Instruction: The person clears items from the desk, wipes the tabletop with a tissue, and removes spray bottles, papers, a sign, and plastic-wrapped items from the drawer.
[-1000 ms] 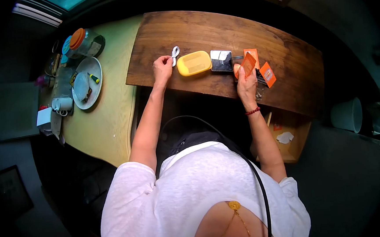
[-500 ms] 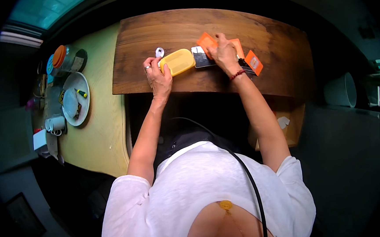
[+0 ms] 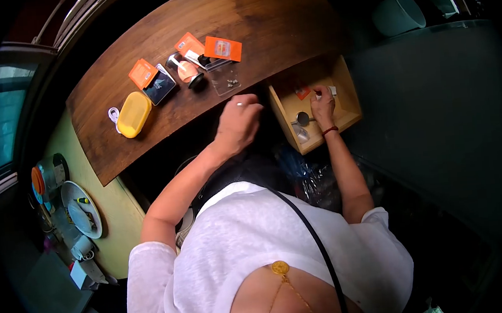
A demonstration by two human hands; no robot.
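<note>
We had right hand (image 3: 322, 111) inside the drawer (image 3: 349, 84), beside a white piece (image 3: 332, 90), left hand (image 3: 238, 123) curled by the table (image 3: 264, 13); couldn't tell if either held anything. Bumping the drawer shut risked pinching.

Premises appear domestic: a room in a home. Indicators noted: a wooden counter (image 3: 270, 15) with an open drawer (image 3: 347, 94), a window (image 3: 0, 110), and, on a paler second counter (image 3: 124, 220), a plate (image 3: 72, 191), a white mug (image 3: 82, 247) and a lidded jar (image 3: 50, 175).
</note>
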